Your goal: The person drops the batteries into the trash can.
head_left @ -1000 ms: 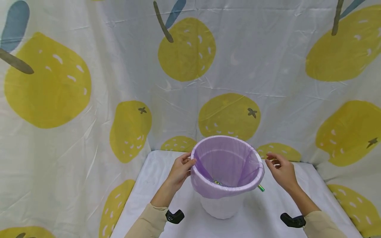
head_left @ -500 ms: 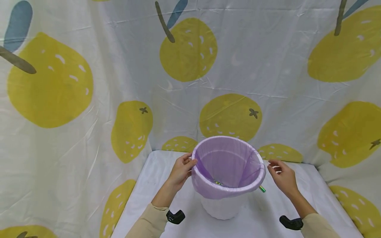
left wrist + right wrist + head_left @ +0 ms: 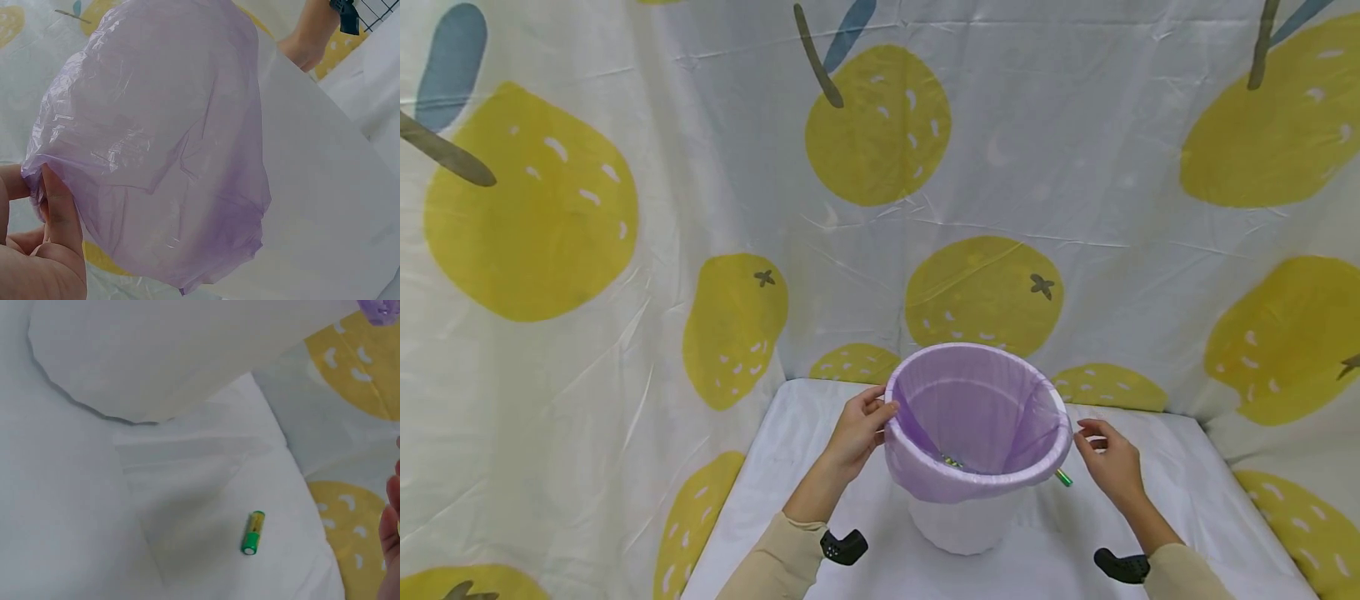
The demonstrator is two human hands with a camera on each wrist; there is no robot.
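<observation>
A white trash bin [image 3: 962, 525] stands upright, lined with a purple plastic bag [image 3: 977, 487] folded over its rim. My left hand [image 3: 853, 429] grips the lined rim on the left side, thumb on the inner side. In the left wrist view, fingers [image 3: 61, 206] of that hand pinch the bag's folded edge. Just right of the rim, my right hand [image 3: 1108, 462] hangs with loosely curled fingers and holds nothing. A green and gold battery [image 3: 253, 532] lies on the table beyond the bin, partly hidden in the head view. Inside the bag shows a small green-gold thing [image 3: 951, 461].
The bin rests on a table with a white cover [image 3: 820, 542]. A curtain printed with yellow fruit [image 3: 1000, 167] hangs behind the table and along its sides. Each wrist carries a black camera mount [image 3: 844, 547].
My right hand has come down and nearer along the bin's right side. The left hand keeps its grip on the rim, and the bin and battery stay in place.
</observation>
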